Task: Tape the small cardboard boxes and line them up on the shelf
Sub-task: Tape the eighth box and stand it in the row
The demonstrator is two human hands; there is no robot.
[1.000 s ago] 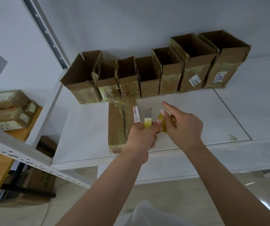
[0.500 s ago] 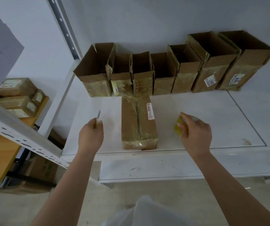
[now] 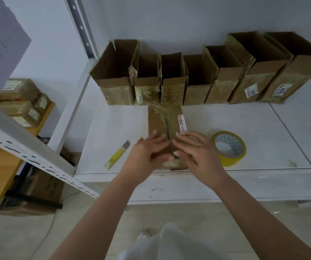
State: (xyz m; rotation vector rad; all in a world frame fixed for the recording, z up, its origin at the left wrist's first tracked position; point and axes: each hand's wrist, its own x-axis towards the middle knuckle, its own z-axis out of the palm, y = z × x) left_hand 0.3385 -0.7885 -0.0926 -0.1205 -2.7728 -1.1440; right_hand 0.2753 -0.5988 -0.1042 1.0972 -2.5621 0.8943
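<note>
Taping step in hand: flat box (image 3: 165, 126) at shelf (image 3: 113, 128) front is pressed near its seam by left hand (image 3: 147, 156) and right hand (image 3: 197, 154), fingers extended, nothing gripped; tape roll (image 3: 234, 160) just right, cutter (image 3: 116, 155) left; likely next: standing it in the open-box row (image 3: 203, 79).

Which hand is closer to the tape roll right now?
Right. The right hand rests on the lying box, just left of the tape roll. The left hand is farther left on that box, nearer the knife.
</note>
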